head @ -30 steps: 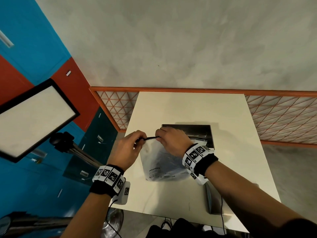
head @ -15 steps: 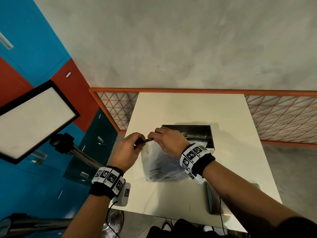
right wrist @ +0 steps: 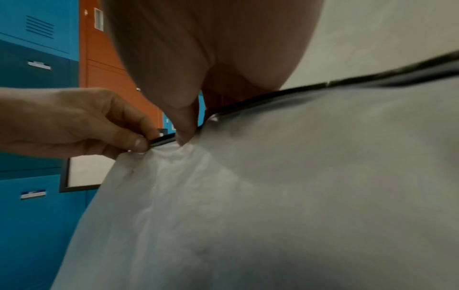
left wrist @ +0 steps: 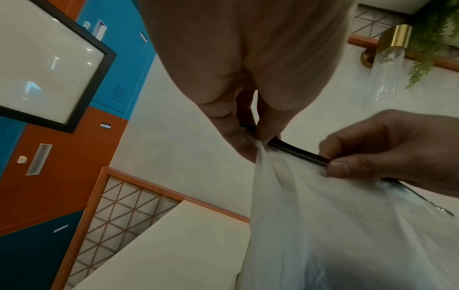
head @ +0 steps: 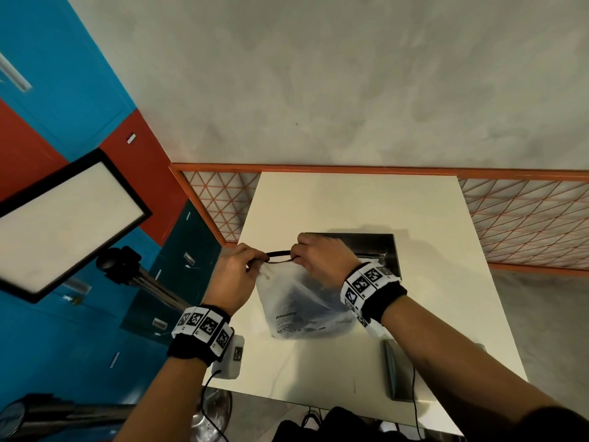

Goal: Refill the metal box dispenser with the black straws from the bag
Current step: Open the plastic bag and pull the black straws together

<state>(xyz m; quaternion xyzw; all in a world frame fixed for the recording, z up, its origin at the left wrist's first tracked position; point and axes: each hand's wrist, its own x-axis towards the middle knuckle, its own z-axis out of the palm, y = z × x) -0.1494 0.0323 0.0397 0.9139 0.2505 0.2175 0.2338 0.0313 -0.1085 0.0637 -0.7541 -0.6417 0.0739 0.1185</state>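
A cloudy plastic bag with dark contents stands on the cream table, in front of the open metal box. A black strip runs along the bag's top edge. My left hand pinches the strip's left end and my right hand pinches it a little to the right. Between them the strip splits into two thin strands. In the left wrist view the strip spans both pinches above the bag. The right wrist view shows it running along the bag. The contents are too blurred to make out.
A dark flat device lies near the table's front right edge. An orange lattice railing runs behind the table. A framed white panel on a stand and blue and red lockers fill the left.
My hands came together on the strip half a second ago and have drawn apart again. The strip between them now shows as two separated strands.
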